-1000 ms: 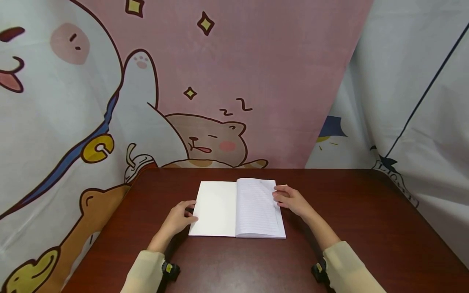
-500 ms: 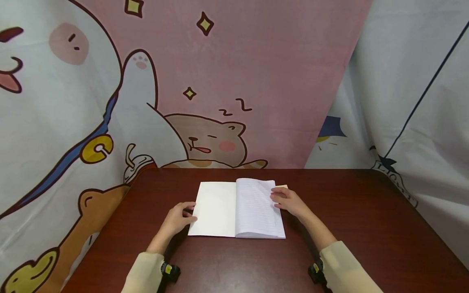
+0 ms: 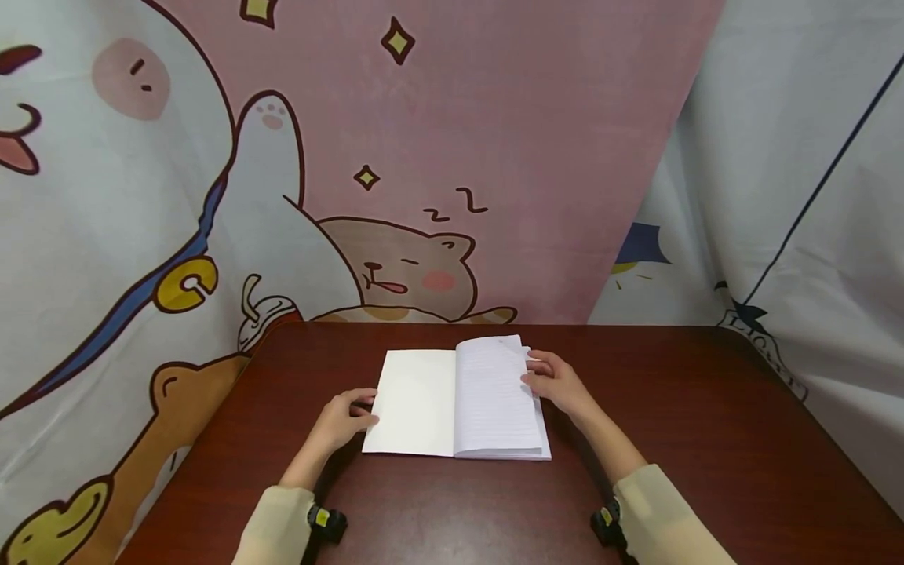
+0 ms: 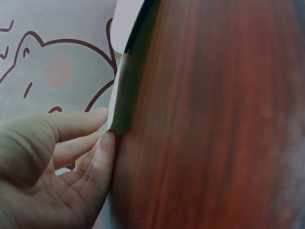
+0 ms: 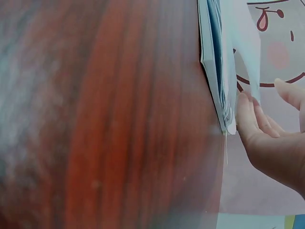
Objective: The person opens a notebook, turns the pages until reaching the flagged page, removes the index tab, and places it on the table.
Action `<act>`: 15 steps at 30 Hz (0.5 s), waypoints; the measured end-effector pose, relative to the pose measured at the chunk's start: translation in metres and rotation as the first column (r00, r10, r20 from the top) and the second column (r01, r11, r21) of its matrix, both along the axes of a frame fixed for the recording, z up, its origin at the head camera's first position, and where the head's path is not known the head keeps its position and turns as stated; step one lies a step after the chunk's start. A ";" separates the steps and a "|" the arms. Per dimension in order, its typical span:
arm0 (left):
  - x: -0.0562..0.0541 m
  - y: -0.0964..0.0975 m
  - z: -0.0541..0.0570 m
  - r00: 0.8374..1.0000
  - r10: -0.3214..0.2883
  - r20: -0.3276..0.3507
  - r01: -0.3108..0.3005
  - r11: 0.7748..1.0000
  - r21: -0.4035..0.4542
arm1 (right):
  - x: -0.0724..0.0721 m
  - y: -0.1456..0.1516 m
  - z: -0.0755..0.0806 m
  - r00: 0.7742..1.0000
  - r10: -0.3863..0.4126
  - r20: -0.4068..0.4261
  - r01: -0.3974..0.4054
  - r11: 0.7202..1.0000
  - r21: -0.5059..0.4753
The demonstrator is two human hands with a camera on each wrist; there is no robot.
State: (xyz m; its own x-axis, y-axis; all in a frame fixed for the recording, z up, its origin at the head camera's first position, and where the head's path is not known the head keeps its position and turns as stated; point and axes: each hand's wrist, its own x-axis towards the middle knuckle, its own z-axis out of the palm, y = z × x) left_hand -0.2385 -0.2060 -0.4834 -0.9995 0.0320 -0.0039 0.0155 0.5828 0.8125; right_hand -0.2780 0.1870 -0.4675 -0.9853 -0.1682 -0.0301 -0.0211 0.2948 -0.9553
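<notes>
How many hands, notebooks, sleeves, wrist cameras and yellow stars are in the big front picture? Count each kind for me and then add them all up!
Hands: 2
Notebook: 1
Sleeves: 2
Wrist cameras: 2
Yellow stars: 3
Total: 10

The head view faces forward and down over the table (image 3: 452,510); both wrist views (far closer) share the notebook (image 3: 417,404), edge-on.
</notes>
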 end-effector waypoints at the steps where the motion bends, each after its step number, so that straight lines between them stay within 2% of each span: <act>1: 0.000 0.000 0.000 1.000 -0.002 -0.001 0.002 1.000 0.000 | 0.000 0.000 0.000 1.000 -0.007 -0.006 0.007 1.000 -0.006; 8: 0.001 0.000 0.002 1.000 -0.008 0.003 0.008 1.000 -0.005 | 0.001 -0.002 0.003 0.999 -0.013 -0.032 0.012 0.999 -0.044; 15: 0.000 -0.001 -0.001 1.000 -0.007 0.009 0.007 1.000 0.000 | 0.002 -0.005 0.006 0.999 -0.002 -0.049 -0.003 0.996 -0.094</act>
